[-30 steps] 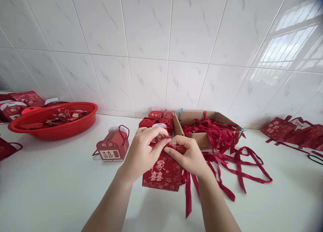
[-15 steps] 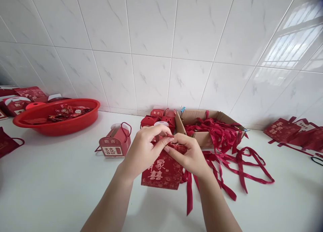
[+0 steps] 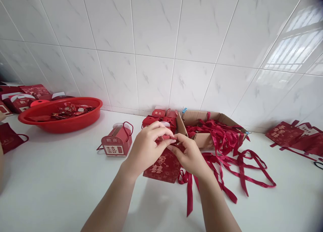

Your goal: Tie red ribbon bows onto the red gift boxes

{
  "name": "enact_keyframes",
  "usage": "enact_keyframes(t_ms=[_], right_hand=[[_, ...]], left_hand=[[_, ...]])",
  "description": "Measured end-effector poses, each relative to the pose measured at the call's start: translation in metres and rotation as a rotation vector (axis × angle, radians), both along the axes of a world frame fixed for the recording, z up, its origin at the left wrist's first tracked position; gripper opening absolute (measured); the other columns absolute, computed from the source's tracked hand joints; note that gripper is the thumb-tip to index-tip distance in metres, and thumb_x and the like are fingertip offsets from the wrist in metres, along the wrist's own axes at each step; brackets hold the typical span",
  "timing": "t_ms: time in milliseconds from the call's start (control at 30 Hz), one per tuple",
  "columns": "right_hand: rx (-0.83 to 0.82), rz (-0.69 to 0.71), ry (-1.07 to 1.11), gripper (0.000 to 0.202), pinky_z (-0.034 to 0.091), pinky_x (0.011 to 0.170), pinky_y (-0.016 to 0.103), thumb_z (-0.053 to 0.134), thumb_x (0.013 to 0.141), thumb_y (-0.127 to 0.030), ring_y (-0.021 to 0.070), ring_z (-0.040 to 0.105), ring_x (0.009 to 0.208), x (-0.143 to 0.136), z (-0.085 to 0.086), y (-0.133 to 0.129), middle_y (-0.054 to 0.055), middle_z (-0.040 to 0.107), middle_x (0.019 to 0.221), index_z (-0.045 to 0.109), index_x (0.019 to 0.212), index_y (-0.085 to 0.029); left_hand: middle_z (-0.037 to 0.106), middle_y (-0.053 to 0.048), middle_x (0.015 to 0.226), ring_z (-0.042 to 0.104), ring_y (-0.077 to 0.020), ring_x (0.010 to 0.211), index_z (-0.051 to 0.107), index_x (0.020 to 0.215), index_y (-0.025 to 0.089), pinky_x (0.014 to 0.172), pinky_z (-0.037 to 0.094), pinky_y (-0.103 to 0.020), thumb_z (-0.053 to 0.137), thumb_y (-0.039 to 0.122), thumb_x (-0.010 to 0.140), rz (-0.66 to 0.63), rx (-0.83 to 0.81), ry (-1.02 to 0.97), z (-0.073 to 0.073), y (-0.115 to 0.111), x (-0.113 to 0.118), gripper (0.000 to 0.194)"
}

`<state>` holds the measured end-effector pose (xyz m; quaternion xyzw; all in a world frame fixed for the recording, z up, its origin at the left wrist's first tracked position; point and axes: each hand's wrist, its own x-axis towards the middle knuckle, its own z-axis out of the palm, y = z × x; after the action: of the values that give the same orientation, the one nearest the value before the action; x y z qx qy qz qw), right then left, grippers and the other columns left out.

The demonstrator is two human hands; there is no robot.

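Observation:
My left hand (image 3: pixel 151 147) and my right hand (image 3: pixel 188 153) meet near the middle, both with fingers pinched on a thin piece of red ribbon. Below and behind them hangs a red printed bag (image 3: pixel 163 169) with light characters, its top hidden by my fingers. A red box with a cord handle (image 3: pixel 116 142) stands just left of my left hand. Beyond my right hand is a cardboard box (image 3: pixel 204 140) filled with red ribbons (image 3: pixel 219 131), several of which trail over its front onto the table.
On the left is a red basin (image 3: pixel 73 124) holding small wrapped items, with red boxes (image 3: pixel 21 103) behind it. More small red boxes (image 3: pixel 151 120) stand behind my hands. Red bags (image 3: pixel 284 132) lie at the far right. A tiled wall (image 3: pixel 156 80) closes the back.
The view has shifted slightly. The red bag has risen a little and tilted under my hands. Someone's skin-toned body part has appeared at the left edge. My fingers remain pinched together.

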<state>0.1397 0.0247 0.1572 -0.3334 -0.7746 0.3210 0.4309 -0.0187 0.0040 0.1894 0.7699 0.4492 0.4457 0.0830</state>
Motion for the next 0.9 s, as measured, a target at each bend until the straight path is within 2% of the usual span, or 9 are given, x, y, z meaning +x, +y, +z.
enact_keyframes(t_ms=[100,167,233,333,467,567,633,767,900], right_hand=[[0.004,-0.048,0.041,0.004,0.042,0.063,0.025,0.054,0.084,-0.020,0.0145,0.054,0.072,-0.001,-0.003,0.003,0.000,0.061,0.080,0.057,0.086,-0.019],[0.001,-0.112,0.086,0.005,0.041,0.059,0.024,0.055,0.083,-0.023,0.0140,0.053,0.068,0.000,-0.004,0.005,-0.001,0.059,0.075,0.056,0.080,-0.019],[-0.010,-0.171,0.148,0.009,0.041,0.058,0.024,0.057,0.082,-0.026,0.0139,0.053,0.067,0.001,-0.005,0.007,-0.001,0.059,0.073,0.056,0.077,-0.020],[-0.057,-0.227,0.246,0.012,0.043,0.060,0.025,0.059,0.080,-0.029,0.0145,0.056,0.068,0.004,-0.005,0.010,0.000,0.060,0.073,0.055,0.073,-0.019],[-0.098,-0.309,0.291,0.017,0.045,0.059,0.026,0.062,0.077,-0.034,0.0156,0.057,0.068,0.016,-0.005,0.015,0.002,0.063,0.074,0.056,0.072,-0.019],[-0.136,-0.408,0.241,0.021,0.047,0.058,0.027,0.064,0.074,-0.038,0.0169,0.059,0.068,0.040,-0.001,0.019,0.004,0.065,0.076,0.059,0.074,-0.018],[-0.185,-0.534,0.209,0.025,0.048,0.057,0.029,0.068,0.069,-0.041,0.0186,0.061,0.068,0.066,0.002,0.018,0.005,0.066,0.076,0.062,0.076,-0.018],[-0.286,-0.982,0.234,0.035,0.049,0.054,0.031,0.075,0.059,-0.043,0.0206,0.062,0.065,0.125,0.002,0.008,0.006,0.068,0.079,0.066,0.082,-0.019],[-0.393,-1.298,0.148,0.030,0.048,0.058,0.035,0.072,0.062,-0.039,0.0211,0.061,0.065,0.182,-0.017,-0.007,0.007,0.069,0.079,0.069,0.085,-0.021]], left_hand=[[0.062,0.000,0.089,0.059,-0.0149,0.084,0.064,0.086,0.023,0.079,0.047,-0.029,0.061,0.021,0.083,0.011,0.012,-0.025,0.000,0.000,0.001,0.005],[0.062,-0.001,0.091,0.060,-0.0151,0.085,0.060,0.097,0.024,0.081,0.047,-0.030,0.063,0.026,0.082,0.062,0.016,-0.058,0.000,0.000,0.001,0.016],[0.062,-0.001,0.094,0.060,-0.0155,0.087,0.055,0.108,0.024,0.080,0.048,-0.030,0.063,0.030,0.081,0.167,0.029,-0.110,0.000,0.000,-0.001,0.029],[0.063,-0.002,0.095,0.061,-0.0162,0.087,0.051,0.112,0.024,0.076,0.049,-0.030,0.063,0.034,0.080,0.312,0.058,-0.182,0.001,0.002,-0.005,0.036],[0.062,-0.002,0.094,0.061,-0.0159,0.082,0.050,0.111,0.023,0.067,0.048,-0.028,0.064,0.037,0.078,0.345,0.072,-0.226,0.002,0.002,-0.008,0.038],[0.061,-0.001,0.094,0.059,-0.0136,0.075,0.049,0.113,0.024,0.060,0.045,-0.025,0.063,0.035,0.079,0.349,0.068,-0.230,0.002,0.001,-0.010,0.039],[0.061,-0.001,0.093,0.057,-0.0125,0.070,0.048,0.114,0.024,0.057,0.044,-0.024,0.063,0.034,0.078,0.347,0.064,-0.237,0.003,0.001,-0.011,0.040],[0.062,-0.001,0.093,0.058,-0.0128,0.070,0.048,0.114,0.024,0.059,0.045,-0.025,0.064,0.032,0.077,0.354,0.095,-0.259,0.004,0.001,-0.017,0.040],[0.063,-0.001,0.094,0.059,-0.0146,0.071,0.049,0.113,0.024,0.062,0.046,-0.029,0.066,0.031,0.075,0.371,0.139,-0.277,0.006,-0.004,-0.026,0.043]])
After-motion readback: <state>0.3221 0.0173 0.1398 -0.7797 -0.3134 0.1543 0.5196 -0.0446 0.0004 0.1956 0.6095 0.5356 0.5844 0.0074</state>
